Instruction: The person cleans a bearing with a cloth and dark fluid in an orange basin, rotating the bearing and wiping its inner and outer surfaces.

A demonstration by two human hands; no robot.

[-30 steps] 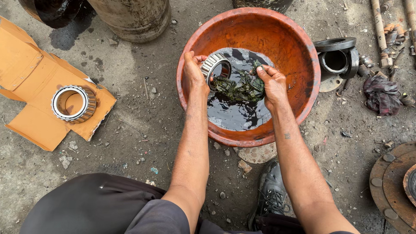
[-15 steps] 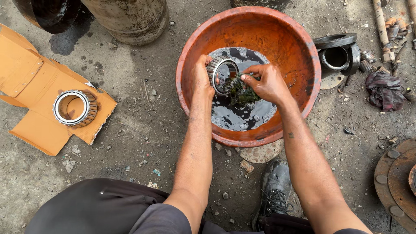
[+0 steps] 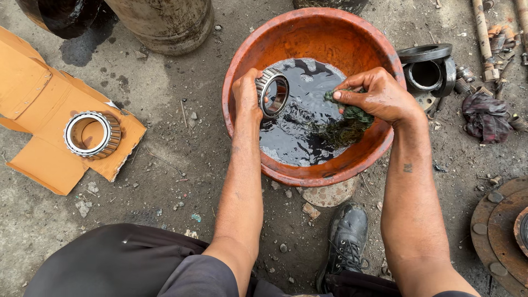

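An orange basin (image 3: 357, 41) on the ground holds dark oily liquid (image 3: 300, 129). My left hand (image 3: 246, 93) grips a steel roller bearing (image 3: 272, 92) on edge, just above the liquid at the basin's left side. My right hand (image 3: 379, 96) clutches a dark green rag (image 3: 346, 125) that hangs down to the liquid, a short way right of the bearing and not touching it.
A second roller bearing (image 3: 92, 135) lies on orange cardboard (image 3: 33, 99) at the left. A grimy cylinder (image 3: 168, 22) stands at the top. Dark metal rings (image 3: 432, 66), a rag (image 3: 487, 115) and rods lie right of the basin. A rusty disc (image 3: 498, 231) sits lower right. My black boot (image 3: 346, 236) rests below the basin.
My right hand has pulled the rag away from the bearing toward the right. The bearing has tilted up on edge in my left hand.
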